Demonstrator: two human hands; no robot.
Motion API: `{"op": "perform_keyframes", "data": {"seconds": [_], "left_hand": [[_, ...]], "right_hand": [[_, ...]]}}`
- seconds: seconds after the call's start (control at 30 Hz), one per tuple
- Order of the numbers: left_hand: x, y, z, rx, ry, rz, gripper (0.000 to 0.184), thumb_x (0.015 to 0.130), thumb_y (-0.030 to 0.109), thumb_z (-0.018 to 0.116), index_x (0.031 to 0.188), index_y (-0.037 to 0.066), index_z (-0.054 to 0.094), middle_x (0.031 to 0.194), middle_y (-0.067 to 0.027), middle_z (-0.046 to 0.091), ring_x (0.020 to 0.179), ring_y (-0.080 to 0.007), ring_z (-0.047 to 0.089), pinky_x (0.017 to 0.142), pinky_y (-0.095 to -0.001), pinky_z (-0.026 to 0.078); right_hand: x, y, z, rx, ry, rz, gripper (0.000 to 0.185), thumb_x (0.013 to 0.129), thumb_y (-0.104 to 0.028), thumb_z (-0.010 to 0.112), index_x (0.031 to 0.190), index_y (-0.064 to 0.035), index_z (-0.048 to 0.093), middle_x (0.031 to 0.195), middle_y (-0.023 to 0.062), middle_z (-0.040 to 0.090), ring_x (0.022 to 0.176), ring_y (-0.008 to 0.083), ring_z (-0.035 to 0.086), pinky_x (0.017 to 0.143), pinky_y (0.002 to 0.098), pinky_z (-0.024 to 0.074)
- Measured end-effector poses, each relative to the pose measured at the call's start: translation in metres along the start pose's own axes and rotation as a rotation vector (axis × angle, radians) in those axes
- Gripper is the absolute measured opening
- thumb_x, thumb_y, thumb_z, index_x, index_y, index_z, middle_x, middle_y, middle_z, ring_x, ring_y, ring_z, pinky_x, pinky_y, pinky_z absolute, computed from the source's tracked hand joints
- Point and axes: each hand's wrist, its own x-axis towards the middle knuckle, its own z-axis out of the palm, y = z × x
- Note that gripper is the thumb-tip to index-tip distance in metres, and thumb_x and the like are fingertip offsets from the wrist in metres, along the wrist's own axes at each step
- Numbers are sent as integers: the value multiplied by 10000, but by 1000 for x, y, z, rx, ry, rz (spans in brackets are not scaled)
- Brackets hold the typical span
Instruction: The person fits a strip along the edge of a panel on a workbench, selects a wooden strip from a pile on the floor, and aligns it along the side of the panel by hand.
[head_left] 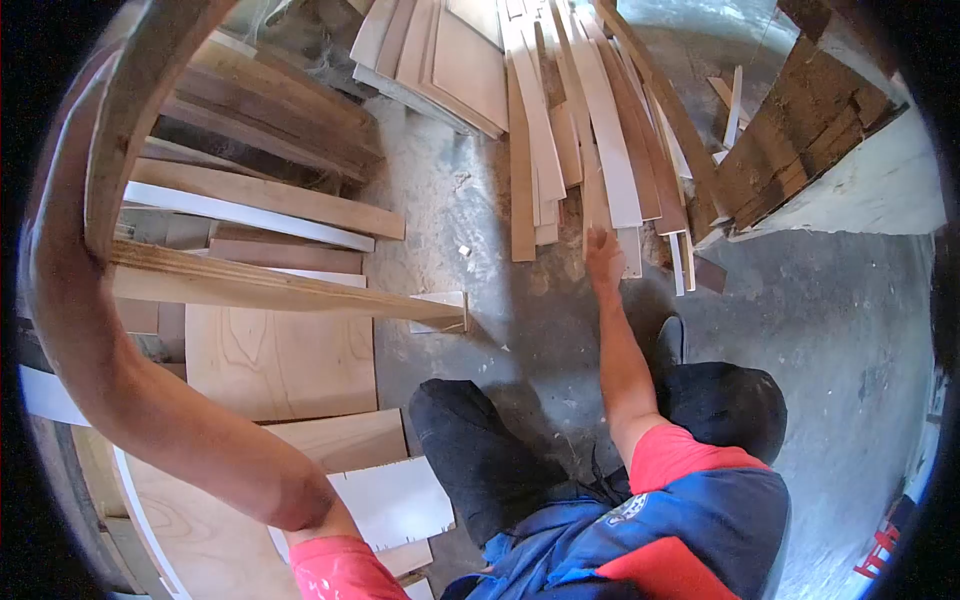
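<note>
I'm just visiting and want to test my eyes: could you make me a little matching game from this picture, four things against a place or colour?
Things:
1. Right hand
2. Trousers
3. Sleeves
4. Stack of flat boards

Places and colours:
A. Pinkish red
B. Near the top of the picture, left of the long wooden strips
C. At the near ends of the long wooden strips
D. Very dark, close to black

Right pairs: 1-C, 2-D, 3-A, 4-B
</note>
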Motion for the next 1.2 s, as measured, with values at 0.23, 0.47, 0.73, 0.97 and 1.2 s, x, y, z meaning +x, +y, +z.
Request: {"op": "perform_keyframes", "data": {"seconds": [0.23, 0.47, 0.73, 0.97, 1.2], "left_hand": [[0, 0, 3, 4, -21, -42, 341, 895, 225, 527, 965, -31, 741, 768, -5, 621, 605, -62, 447, 540, -245, 329], [2, -6, 2, 48, 60, -126, 329, 930, 232, 521, 1038, -13, 712, 833, -4, 587, 708, -80, 434, 632, -253, 296], [-10, -31, -15, 168, -65, -79, 373, 1011, 169, 454, 1324, 26, 598, 1352, -144, 603, 1261, -256, 564, 1103, -359, 380], [-9, -37, -9, 137, -6, 101, 418, 983, 355, 521, 1210, 46, 686, 1179, -122, 693, 1114, -189, 659, 1010, -267, 472], [-7, -19, 0, -21, 66, -162, 407, 978, 349, 536, 1176, 28, 691, 1126, -98, 669, 1060, -157, 621, 971, -269, 437]], "right_hand": [[-22, 35, 31, -229, -239, -1, 487, 959, -484, 521, 1086, -30, 645, 990, 253, 693, 947, 451, 660, 810, 545, 519], [-8, -1, -3, -298, -402, 100, 486, 874, -474, 597, 1105, -48, 635, 1046, 244, 692, 976, 443, 664, 861, 533, 510], [-6, -13, 4, -126, -267, 82, 449, 883, -390, 643, 1135, -19, 621, 1037, 235, 698, 974, 432, 669, 848, 520, 524], [4, -35, 1, 133, -291, 173, 415, 887, -355, 676, 1065, 20, 665, 985, 253, 700, 953, 403, 685, 824, 451, 520], [-3, -46, 3, 282, -100, -35, 415, 876, -355, 711, 938, 51, 655, 848, 182, 710, 778, 319, 700, 677, 413, 521]]}}
